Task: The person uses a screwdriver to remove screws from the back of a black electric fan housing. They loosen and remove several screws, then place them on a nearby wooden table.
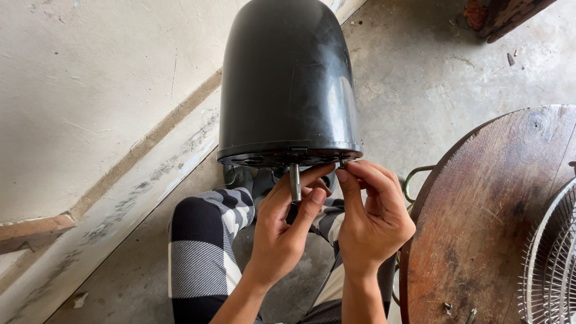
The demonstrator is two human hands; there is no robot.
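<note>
A glossy black dome-shaped fan motor housing stands tilted toward me, with a metal shaft sticking out of its front face. My left hand reaches up under the housing, thumb and fingers curled around the shaft. Just right of the shaft, my right hand pinches a small metal part at the housing's front rim between thumb and forefinger. The small part is mostly hidden by the fingertips.
My legs in black-and-white striped trousers lie under the hands on a concrete floor. A round dark wooden table stands at right, with a wire fan grille and small screws on it. A whitish wall runs along the left.
</note>
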